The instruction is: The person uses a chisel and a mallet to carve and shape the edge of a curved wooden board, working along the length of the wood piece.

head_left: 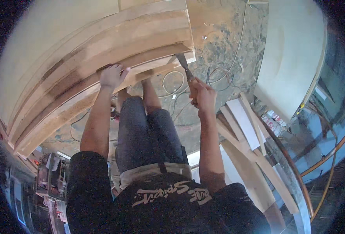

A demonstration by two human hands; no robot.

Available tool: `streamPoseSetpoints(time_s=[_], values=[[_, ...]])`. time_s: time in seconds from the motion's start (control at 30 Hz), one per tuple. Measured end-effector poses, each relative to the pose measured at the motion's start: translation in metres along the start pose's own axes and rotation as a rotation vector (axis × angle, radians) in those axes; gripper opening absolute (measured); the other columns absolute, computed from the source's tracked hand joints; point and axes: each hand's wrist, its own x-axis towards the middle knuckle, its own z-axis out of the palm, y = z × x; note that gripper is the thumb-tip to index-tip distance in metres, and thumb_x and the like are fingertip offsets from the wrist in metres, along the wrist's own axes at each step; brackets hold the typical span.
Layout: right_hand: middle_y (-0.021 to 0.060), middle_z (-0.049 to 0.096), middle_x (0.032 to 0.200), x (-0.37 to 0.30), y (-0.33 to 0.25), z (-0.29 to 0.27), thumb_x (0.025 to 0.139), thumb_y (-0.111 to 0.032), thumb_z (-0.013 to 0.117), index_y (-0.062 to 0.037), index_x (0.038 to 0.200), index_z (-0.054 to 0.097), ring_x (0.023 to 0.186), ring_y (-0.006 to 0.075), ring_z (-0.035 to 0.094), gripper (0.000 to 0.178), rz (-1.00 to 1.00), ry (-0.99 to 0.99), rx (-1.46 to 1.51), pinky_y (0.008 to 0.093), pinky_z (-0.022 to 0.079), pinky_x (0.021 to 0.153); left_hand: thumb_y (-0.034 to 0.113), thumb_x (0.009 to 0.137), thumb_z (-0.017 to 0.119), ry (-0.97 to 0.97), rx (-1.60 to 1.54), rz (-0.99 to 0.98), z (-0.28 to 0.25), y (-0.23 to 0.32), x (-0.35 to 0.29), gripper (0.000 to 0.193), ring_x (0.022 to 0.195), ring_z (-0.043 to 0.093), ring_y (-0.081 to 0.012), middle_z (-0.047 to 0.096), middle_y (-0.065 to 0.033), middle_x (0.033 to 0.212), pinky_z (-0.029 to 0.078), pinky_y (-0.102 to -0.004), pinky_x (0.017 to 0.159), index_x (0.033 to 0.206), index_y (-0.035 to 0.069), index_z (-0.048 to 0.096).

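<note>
My right hand [204, 95] is closed round the brown handle of a scraper [183, 61]. The scraper's flat dark blade points away from me and meets the right end of a long wooden panel [156, 54]. My left hand [113, 76] rests on the panel's raised strip, left of the blade, with its thumb stretched out to the right. The fingertips of that hand are partly hidden against the wood. The panel is built of several long stepped strips and lies across the work in front of me.
Coiled cables [174, 82] lie on the stained floor [223, 35] beyond my legs. Loose wooden boards [254, 156] are piled at my right, near an orange hose [324, 160]. A large pale sheet [291, 54] stands at the far right. Cluttered gear [51, 175] sits at the lower left.
</note>
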Motion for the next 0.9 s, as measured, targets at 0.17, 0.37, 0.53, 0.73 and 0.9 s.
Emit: streamPoseSetpoints(time_s=[0.17, 0.37, 0.53, 0.73, 0.9], values=[[0.0069, 0.065, 0.069, 0.018, -0.019, -0.021, 0.092, -0.031, 0.067, -0.0087, 0.124, 0.074, 0.045, 0.0139, 0.052, 0.039, 0.060, -0.083, -0.114, 0.0283, 0.037, 0.042, 0.063, 0.102, 0.038, -0.028, -0.003, -0.022, 0.004, -0.002, 0.001, 0.065, 0.106, 0.070, -0.0344, 0.072, -0.0157, 0.114, 0.056, -0.0495, 0.089, 0.116, 0.009, 0.071], [0.0066, 0.064, 0.069, 0.024, -0.026, -0.025, 0.092, -0.031, 0.069, -0.0072, 0.123, 0.074, 0.045, 0.0130, 0.052, 0.040, 0.004, -0.116, -0.171, 0.0271, 0.036, 0.041, 0.063, 0.101, 0.043, 0.051, -0.034, -0.057, 0.002, -0.001, -0.001, 0.061, 0.103, 0.070, -0.0348, 0.074, -0.0127, 0.111, 0.056, -0.0481, 0.089, 0.115, 0.013, 0.074], [0.0062, 0.063, 0.068, 0.019, -0.013, -0.026, 0.092, -0.032, 0.068, -0.0064, 0.126, 0.073, 0.045, 0.0128, 0.052, 0.043, -0.019, -0.112, -0.151, 0.0266, 0.036, 0.040, 0.068, 0.100, 0.039, 0.028, -0.086, -0.065, 0.007, -0.004, 0.000, 0.069, 0.106, 0.069, -0.0362, 0.073, -0.0162, 0.113, 0.055, -0.0506, 0.091, 0.114, 0.009, 0.072], [0.0082, 0.064, 0.071, 0.050, -0.021, -0.023, 0.093, -0.032, 0.066, -0.0070, 0.113, 0.071, 0.046, 0.0138, 0.052, 0.033, 0.067, -0.170, -0.148, 0.0271, 0.034, 0.039, 0.068, 0.099, 0.041, 0.001, -0.092, -0.095, 0.006, -0.002, -0.001, 0.069, 0.107, 0.069, -0.0359, 0.073, -0.0152, 0.113, 0.055, -0.0499, 0.094, 0.115, 0.009, 0.073], [0.0058, 0.062, 0.071, 0.094, -0.045, 0.000, 0.095, -0.031, 0.064, -0.0099, 0.101, 0.066, 0.047, 0.0147, 0.052, 0.022, 0.129, -0.335, -0.178, 0.0289, 0.036, 0.040, 0.070, 0.098, 0.043, -0.016, -0.124, -0.113, -0.001, 0.001, -0.002, 0.070, 0.110, 0.068, -0.0350, 0.073, -0.0147, 0.113, 0.053, -0.0492, 0.097, 0.117, 0.010, 0.073]])
